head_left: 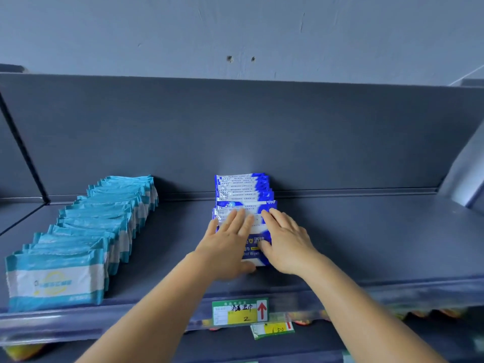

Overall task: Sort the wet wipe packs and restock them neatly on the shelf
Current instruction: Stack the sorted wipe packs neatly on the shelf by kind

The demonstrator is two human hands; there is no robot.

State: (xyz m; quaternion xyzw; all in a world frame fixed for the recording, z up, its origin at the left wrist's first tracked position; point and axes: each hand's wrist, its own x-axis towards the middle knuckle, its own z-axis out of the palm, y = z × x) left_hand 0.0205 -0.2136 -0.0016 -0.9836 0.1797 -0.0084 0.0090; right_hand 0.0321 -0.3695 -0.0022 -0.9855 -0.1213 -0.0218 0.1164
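While both hands (255, 239) press flat, blue packs (242, 203) beneath, between

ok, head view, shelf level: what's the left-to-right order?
row of light blue wipe packs → left hand → right hand, both hands flat on the row of dark blue alcohol wipe packs → bare shelf

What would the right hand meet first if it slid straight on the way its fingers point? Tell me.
The right hand would likely run along the blue pack row toward the shelf's back panel; depth is unclear.
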